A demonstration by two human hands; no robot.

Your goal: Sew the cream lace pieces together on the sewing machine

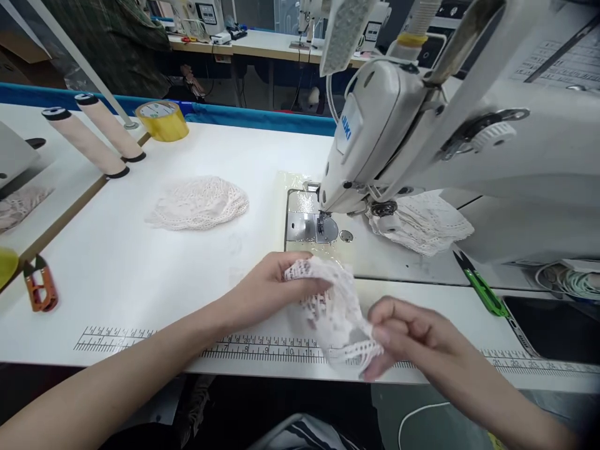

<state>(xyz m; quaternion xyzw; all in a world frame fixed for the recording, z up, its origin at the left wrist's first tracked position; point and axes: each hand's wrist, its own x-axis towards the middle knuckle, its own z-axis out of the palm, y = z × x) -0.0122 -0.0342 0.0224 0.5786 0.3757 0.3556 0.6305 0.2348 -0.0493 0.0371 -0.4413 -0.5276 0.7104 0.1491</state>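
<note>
Between my hands, above the table's front edge, hangs a piece of white lace fabric point(340, 306). My left hand point(285, 281) pinches its upper left part, thumb on top. At the lower right, my right hand point(403, 334) grips the lace edge between thumb and fingers. Just beyond the fabric is the sewing machine's needle plate point(304, 226), under the white machine head point(375, 125). One pile of white lace pieces point(199, 203) lies to the left on the table. Another lace pile point(424, 222) rests right of the needle, partly hidden by the machine.
Thread cones point(87, 142) and yellow tape point(162, 120) stand at the back left. Orange snips point(41, 287) lie at far left. Green thread snips point(482, 287) and a phone point(555, 328) are at right. A printed ruler point(253, 349) runs along the front edge. Another person's sleeve point(112, 44) shows behind.
</note>
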